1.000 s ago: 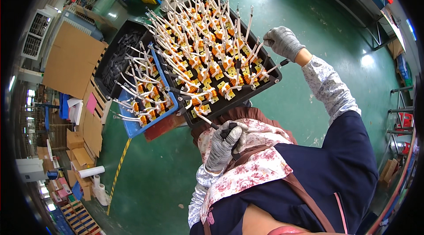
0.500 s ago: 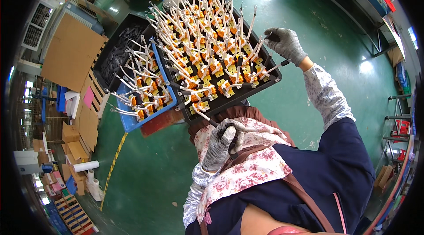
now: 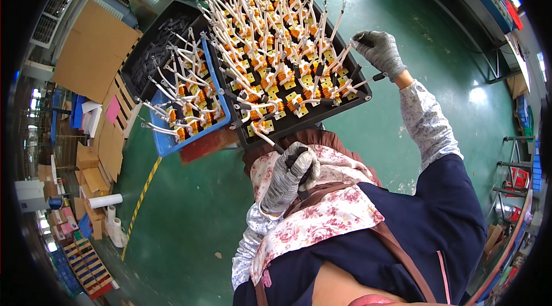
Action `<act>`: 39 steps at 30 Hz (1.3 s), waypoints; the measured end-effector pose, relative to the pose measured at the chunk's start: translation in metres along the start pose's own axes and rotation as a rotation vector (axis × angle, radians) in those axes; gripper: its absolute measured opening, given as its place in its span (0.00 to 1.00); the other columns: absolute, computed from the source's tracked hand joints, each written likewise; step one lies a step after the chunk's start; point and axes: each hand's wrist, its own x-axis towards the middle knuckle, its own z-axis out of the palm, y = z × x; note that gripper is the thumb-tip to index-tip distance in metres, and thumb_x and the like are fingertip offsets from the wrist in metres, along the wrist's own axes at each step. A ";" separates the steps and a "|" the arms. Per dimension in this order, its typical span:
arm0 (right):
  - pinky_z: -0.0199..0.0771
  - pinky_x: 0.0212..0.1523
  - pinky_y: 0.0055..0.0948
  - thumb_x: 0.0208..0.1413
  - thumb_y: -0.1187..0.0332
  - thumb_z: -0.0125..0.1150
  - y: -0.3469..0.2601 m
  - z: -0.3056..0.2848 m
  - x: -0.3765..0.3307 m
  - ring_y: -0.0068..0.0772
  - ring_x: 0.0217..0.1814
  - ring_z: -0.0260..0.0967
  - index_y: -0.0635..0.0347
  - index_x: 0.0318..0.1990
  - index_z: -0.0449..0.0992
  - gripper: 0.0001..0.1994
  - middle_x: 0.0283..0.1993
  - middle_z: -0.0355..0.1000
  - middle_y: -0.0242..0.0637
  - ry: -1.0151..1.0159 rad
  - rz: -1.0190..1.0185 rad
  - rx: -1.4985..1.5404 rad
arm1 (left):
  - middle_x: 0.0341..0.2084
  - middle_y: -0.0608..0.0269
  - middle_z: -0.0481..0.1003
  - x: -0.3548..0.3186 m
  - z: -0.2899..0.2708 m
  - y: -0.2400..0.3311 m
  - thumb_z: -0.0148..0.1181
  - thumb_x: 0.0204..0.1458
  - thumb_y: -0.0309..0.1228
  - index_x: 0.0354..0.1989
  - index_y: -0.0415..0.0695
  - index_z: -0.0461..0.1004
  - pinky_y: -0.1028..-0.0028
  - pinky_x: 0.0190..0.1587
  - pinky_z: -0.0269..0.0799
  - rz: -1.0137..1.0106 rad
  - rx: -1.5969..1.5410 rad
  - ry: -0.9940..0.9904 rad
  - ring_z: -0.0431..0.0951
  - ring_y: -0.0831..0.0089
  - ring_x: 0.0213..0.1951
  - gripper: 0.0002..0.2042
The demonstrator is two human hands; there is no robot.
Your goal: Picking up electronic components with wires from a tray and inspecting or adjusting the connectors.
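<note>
A wide black tray [image 3: 345, 111] is carried level over a green floor [image 3: 190, 214], gripped at two opposite points so that its load stays balanced. The left hand [image 3: 289, 176], in a grey knit glove, is closed around the near edge of the tray, close against the person's floral apron [image 3: 322, 214], which seems to let the body take some of the weight. The right hand [image 3: 379, 53], gloved the same way, is clamped on the far right rim with the arm stretched out, and a thin dark handle or rod pokes out beside it. The tray is held in front of the chest, slightly tilted in the picture, and is packed with rows of small coil parts [image 3: 276, 70]: orange-wound bodies on yellow bases, each with long white sleeved leads standing up and splaying outwards like bristles. The upright leads probably explain the flat, careful hold. Just to the left, touching or nearly touching the tray, a blue crate [image 3: 167, 142] holding more of the same coils is seen, and beyond it a second black tray [image 3: 150, 53] of dark parts. Flattened cardboard [image 3: 95, 47] and cartons lie further left along the floor.
</note>
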 end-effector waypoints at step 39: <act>0.66 0.53 0.26 0.61 0.73 0.46 -0.168 0.033 -0.129 0.25 0.52 0.66 0.68 0.50 0.70 0.13 0.51 0.70 0.40 -0.532 0.081 0.877 | 0.18 0.70 0.70 0.002 -0.012 0.007 0.54 0.55 0.30 0.34 0.41 0.72 0.83 0.17 0.53 0.091 -0.036 0.129 0.63 0.85 0.16 0.06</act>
